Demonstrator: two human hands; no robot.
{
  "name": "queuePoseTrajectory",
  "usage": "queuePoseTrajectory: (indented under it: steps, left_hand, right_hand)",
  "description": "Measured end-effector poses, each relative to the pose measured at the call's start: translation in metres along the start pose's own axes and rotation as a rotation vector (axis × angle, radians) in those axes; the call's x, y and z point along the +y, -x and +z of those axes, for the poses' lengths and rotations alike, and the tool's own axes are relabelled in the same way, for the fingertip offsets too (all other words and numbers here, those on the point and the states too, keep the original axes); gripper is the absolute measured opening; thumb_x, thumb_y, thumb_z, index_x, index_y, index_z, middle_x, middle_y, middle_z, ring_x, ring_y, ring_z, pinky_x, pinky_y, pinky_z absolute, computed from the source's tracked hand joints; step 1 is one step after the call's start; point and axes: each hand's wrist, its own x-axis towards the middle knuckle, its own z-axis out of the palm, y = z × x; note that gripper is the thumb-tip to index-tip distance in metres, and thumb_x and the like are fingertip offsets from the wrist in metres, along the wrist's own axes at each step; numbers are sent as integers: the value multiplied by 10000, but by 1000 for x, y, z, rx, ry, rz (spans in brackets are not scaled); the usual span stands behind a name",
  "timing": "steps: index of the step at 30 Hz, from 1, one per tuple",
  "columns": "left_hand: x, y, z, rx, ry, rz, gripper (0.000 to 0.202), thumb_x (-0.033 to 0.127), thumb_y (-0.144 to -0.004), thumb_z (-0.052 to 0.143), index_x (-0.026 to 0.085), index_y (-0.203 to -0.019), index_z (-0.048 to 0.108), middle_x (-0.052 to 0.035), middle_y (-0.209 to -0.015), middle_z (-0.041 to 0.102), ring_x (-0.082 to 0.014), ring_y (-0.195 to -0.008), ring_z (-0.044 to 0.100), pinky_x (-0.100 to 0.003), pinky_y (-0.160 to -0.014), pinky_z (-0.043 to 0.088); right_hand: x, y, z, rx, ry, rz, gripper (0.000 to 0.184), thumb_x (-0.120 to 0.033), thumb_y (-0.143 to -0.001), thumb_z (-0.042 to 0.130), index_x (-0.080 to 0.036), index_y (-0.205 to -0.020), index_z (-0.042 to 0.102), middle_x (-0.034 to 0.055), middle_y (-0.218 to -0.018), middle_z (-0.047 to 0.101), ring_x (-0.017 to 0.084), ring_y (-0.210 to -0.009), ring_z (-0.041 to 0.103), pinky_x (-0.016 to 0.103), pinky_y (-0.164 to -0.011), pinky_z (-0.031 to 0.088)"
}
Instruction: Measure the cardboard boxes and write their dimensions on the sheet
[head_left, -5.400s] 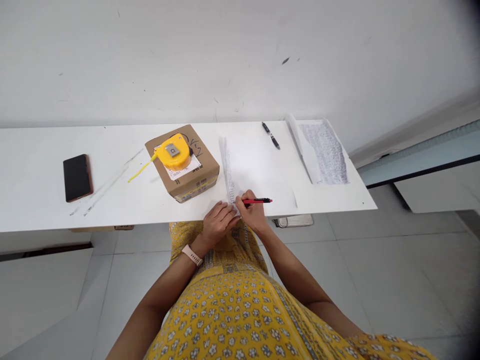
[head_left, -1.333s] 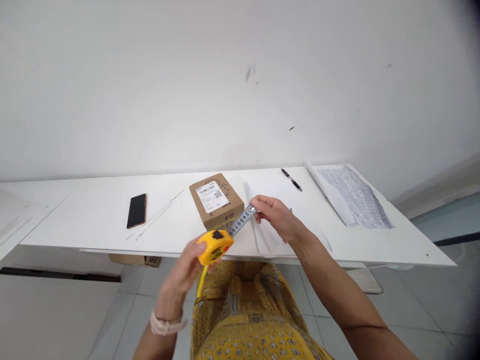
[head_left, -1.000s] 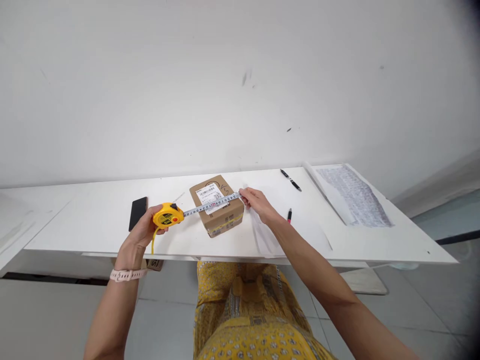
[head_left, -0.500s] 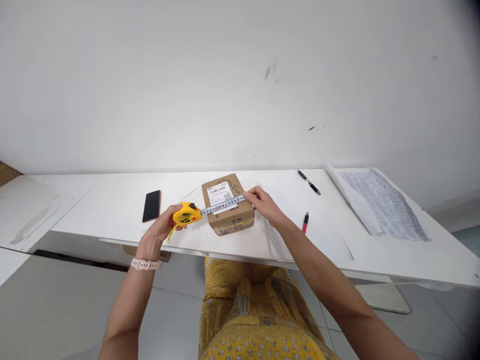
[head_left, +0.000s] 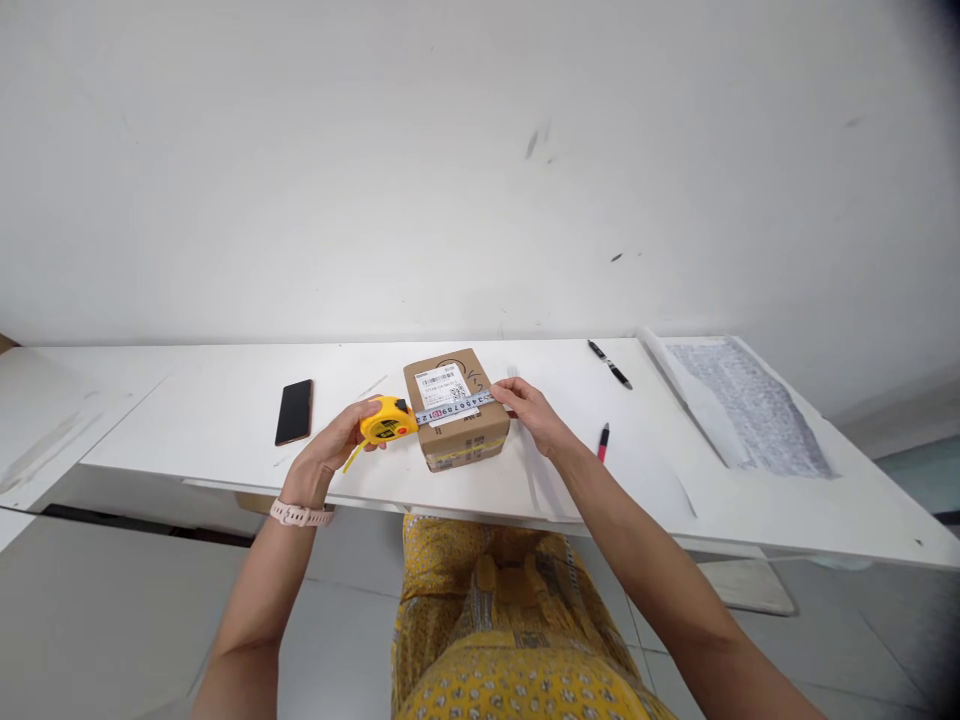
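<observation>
The table (head_left: 210, 410) is long and white. A brown box (head_left: 466, 443) sits on it. To the left of the box, and not touching it, a black phone (head_left: 294, 412) lies flat. Thin gray marks (head_left: 373, 384) show between the phone and the box. White paper (head_left: 649, 472) is spread out just right of the box, with a red pen (head_left: 603, 443) on it. A black pen (head_left: 610, 364) lies to the right of the box, farther back. Well right of the box is a page (head_left: 754, 405) full of writing.

Office-like spot, white desk (head_left: 202, 400), black pen (head_left: 610, 364), handwritten sheet (head_left: 750, 410)
</observation>
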Motion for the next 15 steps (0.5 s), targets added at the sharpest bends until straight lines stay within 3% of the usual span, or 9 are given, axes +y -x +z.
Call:
queuePoseTrajectory:
  steps: [10,15]
  left_hand:
    - [7,1,7,52,7,-3,452,514,-682,772,127,-910,720,-47,-752,702,-127,-543,565,-227,-457,415]
    - [16,32,40,-36,-20,75,479,510,-709,790,136,-1000,716,-71,-857,720,-117,-589,589,-183,-435,419]
  right_hand:
    - [2,-5,0,78,135,-92,303,-473,-715,709,-192,-818,666,48,-888,702,207,-866,606,346,-812,446]
    - [-18,8,-8,91,243,-204,272,-469,-764,661,-199,-737,647,29,-791,660,189,-780,558,340,-756,422]
